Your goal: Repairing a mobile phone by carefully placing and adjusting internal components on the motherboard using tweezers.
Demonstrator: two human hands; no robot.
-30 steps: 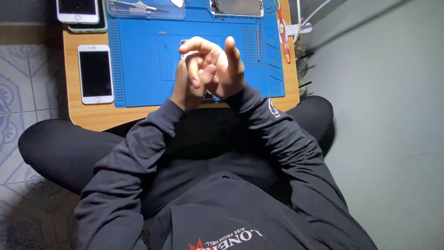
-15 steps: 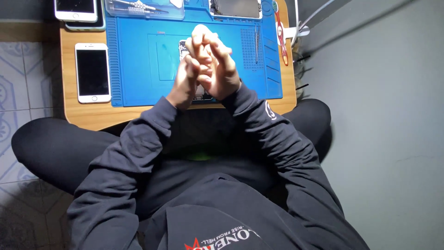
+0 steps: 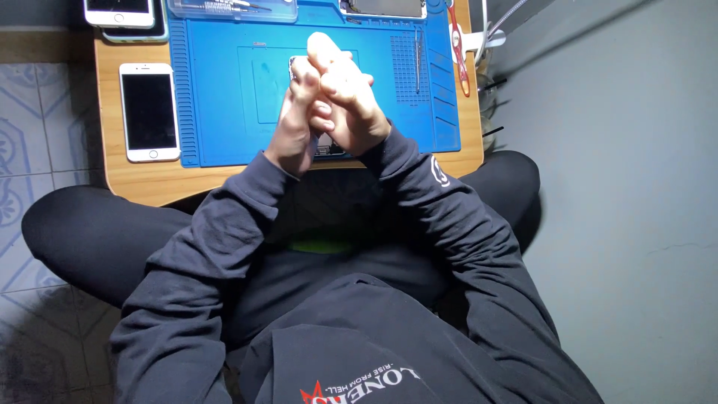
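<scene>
Right now I see both hands pressed together above the blue repair mat (image 3: 224, 112) at upper centre, left hand (image 3: 293, 123) and right hand (image 3: 350, 101) gripping a phone (image 3: 323, 144) mostly hidden between them; whether fingers close fully, I cannot tell. Step in hand looks like prying the phone; next calls for steady pressure.

Small wooden table (image 3: 142, 183), light brown, set against a grey wall (image 3: 621, 150). Blue mat (image 3: 224, 112) covers most of the top. White phone (image 3: 149, 111) lies face up, screen dark, on bare wood just left of the mat. Second white phone (image 3: 120, 13) at the far left corner, cut by the frame edge. Clear tray (image 3: 232, 9) on the mat's far edge, contents too small to tell. Red-handled tool (image 3: 458, 52) on the mat's right strip. Patterned floor tiles (image 3: 30, 112) at left.
</scene>
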